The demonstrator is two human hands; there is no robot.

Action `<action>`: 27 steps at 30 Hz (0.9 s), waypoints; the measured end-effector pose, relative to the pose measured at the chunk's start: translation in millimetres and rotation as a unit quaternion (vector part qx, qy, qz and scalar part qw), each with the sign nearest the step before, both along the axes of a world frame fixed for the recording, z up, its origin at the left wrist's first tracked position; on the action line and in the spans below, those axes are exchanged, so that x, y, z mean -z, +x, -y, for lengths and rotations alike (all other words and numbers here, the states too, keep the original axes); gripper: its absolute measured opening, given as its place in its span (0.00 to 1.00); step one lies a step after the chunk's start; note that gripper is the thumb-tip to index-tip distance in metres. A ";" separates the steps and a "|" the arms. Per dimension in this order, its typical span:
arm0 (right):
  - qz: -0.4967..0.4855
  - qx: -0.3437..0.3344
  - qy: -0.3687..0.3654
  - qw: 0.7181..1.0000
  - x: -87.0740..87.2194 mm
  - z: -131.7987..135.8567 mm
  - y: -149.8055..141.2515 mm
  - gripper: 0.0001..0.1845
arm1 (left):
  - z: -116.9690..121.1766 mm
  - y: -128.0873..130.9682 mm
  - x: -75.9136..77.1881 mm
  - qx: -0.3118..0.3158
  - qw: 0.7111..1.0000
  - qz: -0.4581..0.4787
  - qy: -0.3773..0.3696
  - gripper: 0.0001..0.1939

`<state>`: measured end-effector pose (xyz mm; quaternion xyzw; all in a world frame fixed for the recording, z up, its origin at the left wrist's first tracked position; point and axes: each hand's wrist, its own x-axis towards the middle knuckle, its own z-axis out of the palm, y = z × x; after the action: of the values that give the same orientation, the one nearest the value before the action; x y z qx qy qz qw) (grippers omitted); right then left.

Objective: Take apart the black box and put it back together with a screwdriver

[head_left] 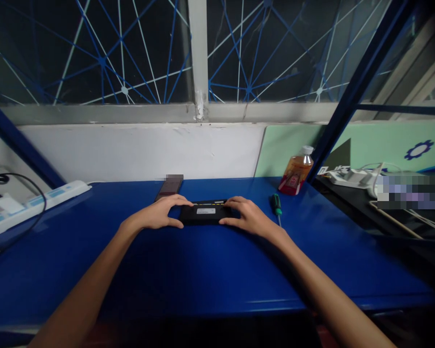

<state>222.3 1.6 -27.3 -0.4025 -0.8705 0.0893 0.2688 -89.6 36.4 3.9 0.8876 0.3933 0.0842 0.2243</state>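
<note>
Black box (206, 219) — label (206, 211) unreadable — gripped between left hand (163, 212) and right hand (247, 216).

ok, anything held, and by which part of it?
Flat, black, white-labelled rectangular case, held at its ends: left hand on the left, right hand on the right.

cameras: 1 | mount: head | faces: forward and down | near: table (188, 270) | far: window (199, 53)

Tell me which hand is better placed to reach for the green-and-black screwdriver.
Likely the right hand: the screwdriver lies close by on its outer side. The left hand is farther off, at the left end of the black box.
</note>
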 end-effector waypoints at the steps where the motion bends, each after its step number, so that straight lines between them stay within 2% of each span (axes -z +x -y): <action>1: 0.000 0.003 0.002 1.000 0.6 0.2 -0.4 0.28 | 0.1 0.4 -0.1 -0.001 1.000 0.002 0.001 0.30; 13: 0.001 0.009 -0.002 1.000 3.4 -2.0 0.0 0.30 | 7.1 12.0 -0.4 -0.008 1.000 -0.011 0.027 0.36; 21: -0.007 0.005 -0.008 1.000 5.2 -0.6 -1.1 0.29 | 13.7 33.6 21.8 -0.034 0.995 -0.008 0.089 0.37; 27: -0.008 -0.007 -0.007 1.000 2.2 1.6 -0.9 0.28 | 15.5 34.7 22.8 -0.044 0.993 -0.013 0.106 0.36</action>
<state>221.4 0.0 -29.4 -0.3978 -0.8704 0.1000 0.2722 -54.9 20.9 -18.9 0.8893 0.4236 0.1241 0.1201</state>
